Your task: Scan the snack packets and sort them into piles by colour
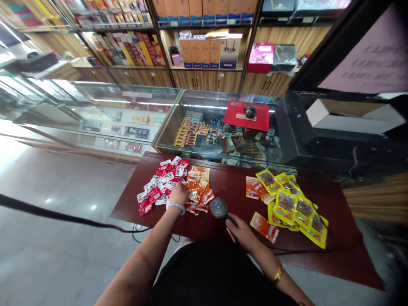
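My left hand [179, 195] reaches between two piles, its partly hidden fingers curled at the left edge of the small orange packets [201, 187], seemingly gripping one. Just left of it lies a heap of red and white packets [164, 178]. In my right hand [239, 229] is the handle of a black barcode scanner [218, 207]; its head points left beside the orange pile. One orange packet [264, 227] lies apart, right of this hand. Farther right are more orange packets [251, 188] next to a pile of yellow snack packets [286, 201].
Everything rests on a dark red-brown table [228, 187]. Behind it stands a glass display case [197, 100] bearing a red mat [234, 114] and a black mouse [250, 111]. A monitor [366, 55] and an open white box [350, 114] are at right. A dark cable [79, 216] crosses at left.
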`<act>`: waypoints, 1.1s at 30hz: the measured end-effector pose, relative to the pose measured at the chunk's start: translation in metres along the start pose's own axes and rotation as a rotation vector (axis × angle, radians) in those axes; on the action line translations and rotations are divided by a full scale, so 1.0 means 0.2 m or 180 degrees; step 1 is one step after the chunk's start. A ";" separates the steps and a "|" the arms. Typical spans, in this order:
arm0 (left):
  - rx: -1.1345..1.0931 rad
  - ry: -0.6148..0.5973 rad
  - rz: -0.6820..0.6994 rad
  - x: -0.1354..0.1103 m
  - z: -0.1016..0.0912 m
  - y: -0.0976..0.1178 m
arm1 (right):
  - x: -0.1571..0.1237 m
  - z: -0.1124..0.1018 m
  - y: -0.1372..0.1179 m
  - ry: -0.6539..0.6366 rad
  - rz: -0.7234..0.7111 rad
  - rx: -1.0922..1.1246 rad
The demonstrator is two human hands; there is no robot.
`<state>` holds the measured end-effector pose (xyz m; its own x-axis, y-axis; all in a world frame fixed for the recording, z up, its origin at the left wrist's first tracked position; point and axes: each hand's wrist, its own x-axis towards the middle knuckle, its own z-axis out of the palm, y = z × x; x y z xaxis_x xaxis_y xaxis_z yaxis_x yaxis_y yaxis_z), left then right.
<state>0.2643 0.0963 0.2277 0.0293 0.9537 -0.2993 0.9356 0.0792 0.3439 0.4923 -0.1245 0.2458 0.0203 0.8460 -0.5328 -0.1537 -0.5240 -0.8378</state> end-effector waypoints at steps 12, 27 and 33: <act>0.0198 -0.0782 0.2567 -0.26 0.38 0.71 | -0.22 -0.19 0.13 0.0742 -0.0022 0.0644; 0.1142 -0.1878 0.3547 -0.69 0.86 1.20 | -0.66 -0.46 0.32 0.1886 0.0276 0.0976; 0.0194 -0.2127 0.2118 -0.51 0.82 1.03 | -0.57 -0.47 0.29 0.1683 0.0266 0.1104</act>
<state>0.5117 -0.0331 0.1838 0.7416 0.4323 -0.5130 0.6706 -0.4548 0.5861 0.5738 -0.2602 0.2468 0.4655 0.5942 -0.6559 -0.4850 -0.4487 -0.7507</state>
